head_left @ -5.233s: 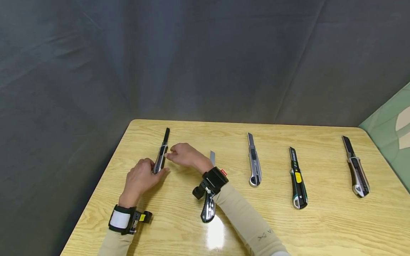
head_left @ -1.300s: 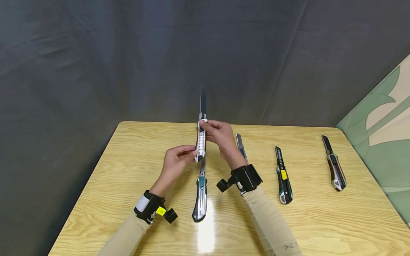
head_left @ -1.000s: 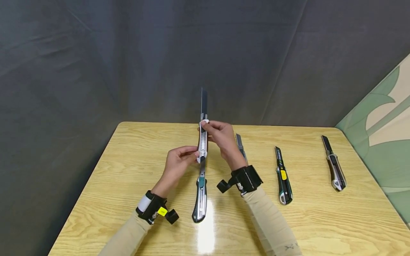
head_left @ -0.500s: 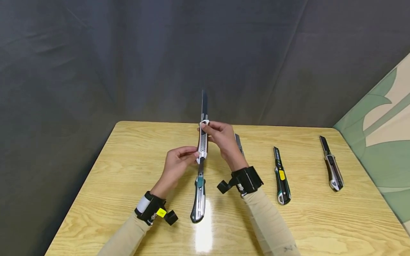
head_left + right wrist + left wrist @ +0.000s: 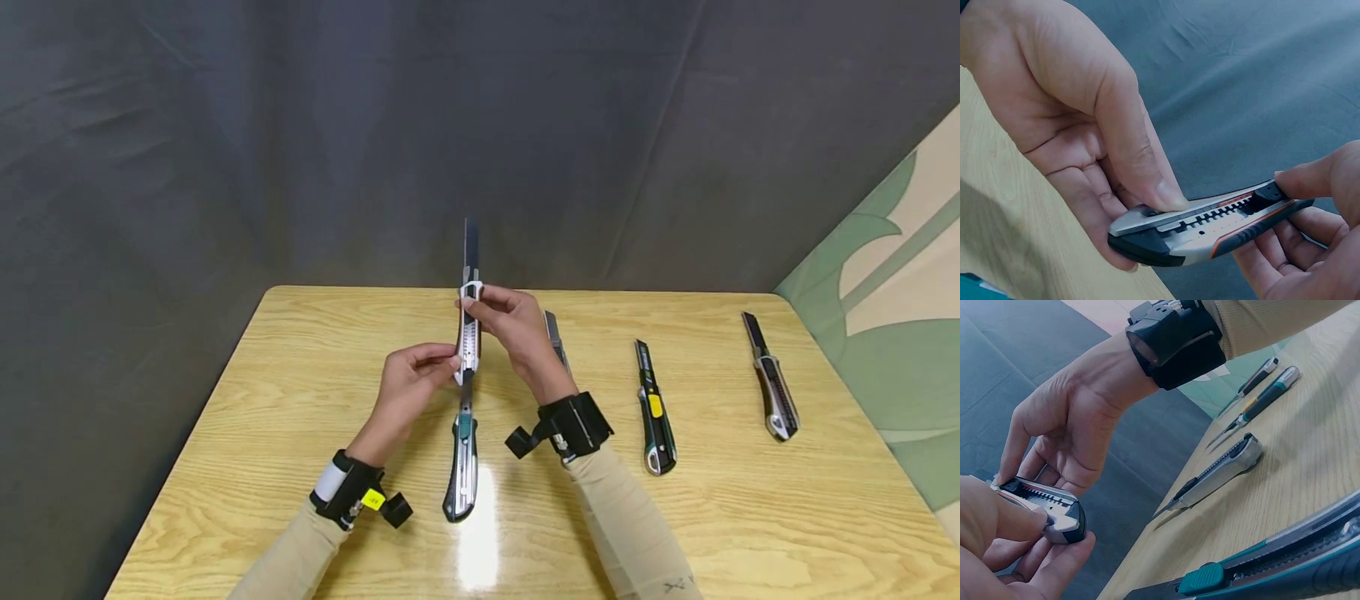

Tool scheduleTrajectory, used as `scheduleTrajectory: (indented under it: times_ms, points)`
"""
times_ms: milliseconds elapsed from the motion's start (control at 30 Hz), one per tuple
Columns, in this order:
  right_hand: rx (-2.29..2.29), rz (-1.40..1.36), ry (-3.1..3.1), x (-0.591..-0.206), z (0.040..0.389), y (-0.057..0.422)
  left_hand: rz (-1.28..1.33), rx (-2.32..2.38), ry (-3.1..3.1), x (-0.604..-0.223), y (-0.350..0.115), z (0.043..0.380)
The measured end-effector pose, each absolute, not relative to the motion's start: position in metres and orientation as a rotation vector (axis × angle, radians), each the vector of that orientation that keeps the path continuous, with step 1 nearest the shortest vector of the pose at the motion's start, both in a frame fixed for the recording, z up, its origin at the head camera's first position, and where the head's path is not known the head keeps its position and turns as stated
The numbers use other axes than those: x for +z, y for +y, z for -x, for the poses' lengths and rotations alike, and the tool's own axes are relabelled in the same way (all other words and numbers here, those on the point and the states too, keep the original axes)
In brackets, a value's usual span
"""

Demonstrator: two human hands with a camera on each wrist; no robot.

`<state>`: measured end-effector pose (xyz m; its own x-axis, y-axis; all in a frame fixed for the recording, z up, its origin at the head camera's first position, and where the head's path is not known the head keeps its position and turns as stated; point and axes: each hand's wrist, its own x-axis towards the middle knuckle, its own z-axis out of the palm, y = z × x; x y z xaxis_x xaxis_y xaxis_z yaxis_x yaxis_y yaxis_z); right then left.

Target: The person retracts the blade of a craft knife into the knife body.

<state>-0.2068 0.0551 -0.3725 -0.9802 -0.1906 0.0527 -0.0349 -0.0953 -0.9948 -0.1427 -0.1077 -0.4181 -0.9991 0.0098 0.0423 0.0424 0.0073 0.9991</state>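
Observation:
A grey, dark-sided snap-off utility knife point(image 5: 468, 337) is held up over the table, its dark blade pointing up and away in the head view. My left hand point(image 5: 408, 390) pinches the handle's butt end between thumb and fingers. Nearer the blade, my right hand point(image 5: 519, 333) grips the handle, its thumb at the black slider, as the right wrist view shows of the same utility knife point(image 5: 1210, 230). Behind the butt end in the head view, a silver utility knife with a teal slider point(image 5: 463, 467) lies on the table with its blade out.
Right of the hands lie a silver utility knife point(image 5: 553, 329), partly hidden by the right hand, a black one with a yellow slider point(image 5: 657, 421), and a brown-grey one point(image 5: 776, 392). The wooden table point(image 5: 277, 367) ends at a dark curtain point(image 5: 337, 150).
The held utility knife lay at the table's left earlier; both hands have lifted it to the middle. Over the last second its exposed blade looks slightly shorter and the right thumb sits lower.

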Motion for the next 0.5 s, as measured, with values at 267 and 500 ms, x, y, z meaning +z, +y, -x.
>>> scheduleTrajectory:
  times_ms: [267,500]
  points:
    - [-2.223,0.3,2.024,-0.3754,0.2034,0.0561,0.069,-2.22,-2.198,-0.4188,-0.1083,0.1415]
    - [-2.198,0.323,2.035,-0.3737,0.2012,0.0552,0.064,-2.234,-2.188,-0.4187,-0.1085,0.1417]
